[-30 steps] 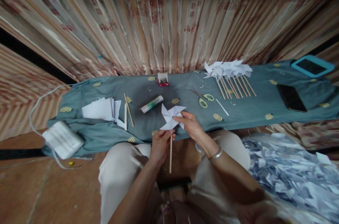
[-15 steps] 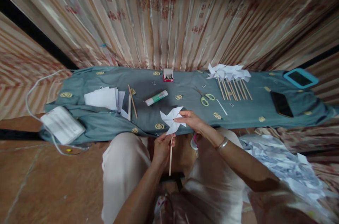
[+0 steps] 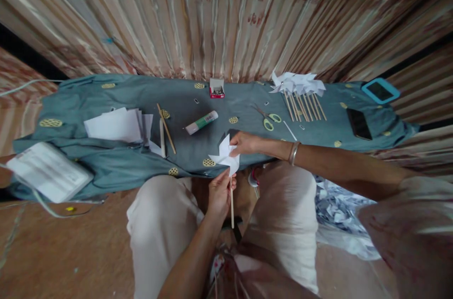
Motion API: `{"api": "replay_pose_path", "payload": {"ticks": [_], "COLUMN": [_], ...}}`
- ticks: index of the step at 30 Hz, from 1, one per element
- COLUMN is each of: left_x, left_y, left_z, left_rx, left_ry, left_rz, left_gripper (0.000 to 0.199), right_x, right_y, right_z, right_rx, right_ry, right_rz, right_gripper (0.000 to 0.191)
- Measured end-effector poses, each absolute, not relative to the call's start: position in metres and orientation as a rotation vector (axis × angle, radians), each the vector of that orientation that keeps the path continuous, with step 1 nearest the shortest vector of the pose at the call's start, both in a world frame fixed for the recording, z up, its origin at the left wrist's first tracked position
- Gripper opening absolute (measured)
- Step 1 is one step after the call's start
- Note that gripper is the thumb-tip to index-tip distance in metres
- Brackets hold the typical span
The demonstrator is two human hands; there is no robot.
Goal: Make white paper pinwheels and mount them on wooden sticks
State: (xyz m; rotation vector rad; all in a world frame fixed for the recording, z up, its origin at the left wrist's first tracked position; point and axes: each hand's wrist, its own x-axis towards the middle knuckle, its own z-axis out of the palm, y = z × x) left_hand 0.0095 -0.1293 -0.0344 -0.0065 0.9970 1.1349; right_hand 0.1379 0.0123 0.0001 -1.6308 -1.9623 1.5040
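Note:
A white paper pinwheel (image 3: 225,153) on a thin wooden stick (image 3: 232,207) is held upright above my knees, at the near edge of the cloth-covered table. My left hand (image 3: 220,191) is closed around the stick just below the paper blades. At the pinwheel's right side, my right hand (image 3: 244,142) pinches a blade between thumb and fingers. The pinwheel's centre is partly covered by the right fingers. Several finished-looking pinwheels (image 3: 299,84) lie side by side at the back right, their sticks pointing toward me.
The table's blue-grey cloth (image 3: 193,148) bears a paper stack (image 3: 113,125), a glue stick (image 3: 201,122), a small box of pins (image 3: 217,88), green-handled scissors (image 3: 271,120), a loose stick (image 3: 166,128), a phone (image 3: 358,123) and a blue-framed device (image 3: 381,90). Paper scraps (image 3: 339,209) fill a bag below right.
The pinwheel's blades have turned, and my right hand has shifted slightly left and up along them. My left hand keeps the stick. The whole view has swung somewhat to the right.

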Motion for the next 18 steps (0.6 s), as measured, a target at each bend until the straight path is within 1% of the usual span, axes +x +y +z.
{"api": "replay_pose_path", "payload": {"ticks": [6,9,13,18], "left_x": [0.013,0.014,0.015,0.014], "left_y": [-0.128,-0.127,-0.127,-0.127], "left_z": [-0.037,-0.039,-0.039,-0.039], "left_rx": [-0.010,-0.025,-0.049,-0.023], "left_ry": [0.990,0.982,0.962,0.954], "left_rz": [1.116,1.111,1.114,1.116], "left_gripper": [0.041,0.042,0.046,0.046], "right_x": [0.135,0.137,0.141,0.145], "right_y": [0.017,0.017,0.018,0.019], "right_z": [0.012,0.013,0.007,0.001], "right_rx": [-1.724,-1.731,-1.707,-1.685], "right_ry": [-2.219,-2.269,-2.323,-2.300], "right_rz": [1.501,1.496,1.556,1.605], "right_gripper": [0.010,0.012,0.005,0.009]}}
